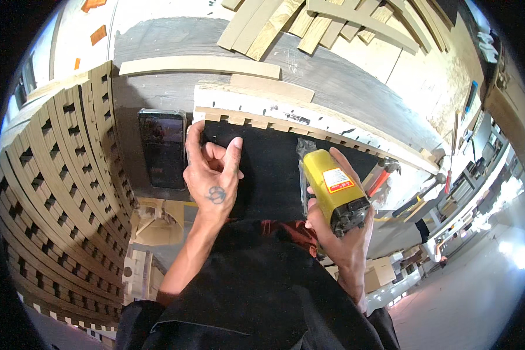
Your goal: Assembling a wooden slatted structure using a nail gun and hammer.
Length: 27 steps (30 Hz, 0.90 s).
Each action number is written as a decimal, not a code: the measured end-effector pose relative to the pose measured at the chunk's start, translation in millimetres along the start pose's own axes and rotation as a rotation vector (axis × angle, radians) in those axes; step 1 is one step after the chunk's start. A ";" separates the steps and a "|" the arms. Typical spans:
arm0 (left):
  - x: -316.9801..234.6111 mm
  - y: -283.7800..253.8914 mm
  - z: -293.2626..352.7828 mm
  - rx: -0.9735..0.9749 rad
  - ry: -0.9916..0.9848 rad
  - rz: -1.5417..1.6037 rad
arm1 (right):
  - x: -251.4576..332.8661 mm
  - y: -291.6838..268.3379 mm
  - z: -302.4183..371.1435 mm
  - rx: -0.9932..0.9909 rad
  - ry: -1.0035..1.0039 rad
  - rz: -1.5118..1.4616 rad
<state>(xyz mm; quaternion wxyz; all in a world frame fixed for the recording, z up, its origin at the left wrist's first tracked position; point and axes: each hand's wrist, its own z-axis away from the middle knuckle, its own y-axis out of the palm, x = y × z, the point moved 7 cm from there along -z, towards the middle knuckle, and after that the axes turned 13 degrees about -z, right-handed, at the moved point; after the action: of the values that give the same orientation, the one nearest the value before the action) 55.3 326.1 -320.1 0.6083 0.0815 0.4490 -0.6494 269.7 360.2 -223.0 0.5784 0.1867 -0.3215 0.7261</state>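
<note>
My right hand (347, 233) is wrapped round a yellow staple gun (331, 184) with a red-and-white label, over the right part of a black panel (268, 169). A notched wooden strip (262, 123) lies along the panel's far edge, against a white marked rail (256, 105). At the left end of that strip is my left hand (214, 172), its index finger reaching to the corner. The left thumb points up, apart from the index finger, and the other fingers curl inward. No object shows in the left hand.
A black phone (162, 149) lies left of my left hand. Stacked notched boards (58, 175) rise at far left. Loose wooden strips (326, 26) lie at the back, with a long strip (201, 67) nearer. A red-handled hammer (382, 177) is beside my right hand.
</note>
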 end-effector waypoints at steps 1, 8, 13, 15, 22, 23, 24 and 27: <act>-0.5 0.5 -0.1 0.004 0.003 0.005 | 0.9 0.7 -0.6 0.003 0.000 0.004; -3.0 -1.0 0.5 0.020 0.021 -0.015 | 5.3 4.0 0.2 -0.013 0.012 0.049; 3.1 -1.9 -1.4 0.017 0.008 -0.015 | 14.6 7.8 -0.9 0.035 -0.058 0.225; 4.5 -0.2 0.1 0.007 0.046 -0.016 | 6.2 6.6 4.3 0.025 0.096 0.018; 5.0 -3.3 -1.6 -0.022 0.090 -0.055 | 16.9 28.6 -1.9 0.098 0.003 0.058; 4.4 -2.5 -1.9 -0.027 0.120 -0.066 | 15.3 30.1 -3.8 0.101 0.005 0.060; 5.5 -1.1 -2.1 -0.021 0.122 -0.062 | 17.3 29.3 -5.3 0.097 -0.044 0.103; 5.4 -1.8 -1.9 -0.016 0.093 -0.036 | 20.8 30.7 -5.3 0.098 -0.102 0.142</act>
<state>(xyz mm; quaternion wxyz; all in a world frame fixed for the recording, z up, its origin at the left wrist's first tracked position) 51.6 323.3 -323.8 0.5758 0.0985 0.4834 -0.6520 235.3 375.0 -221.2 0.4986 0.2280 -0.3272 0.7697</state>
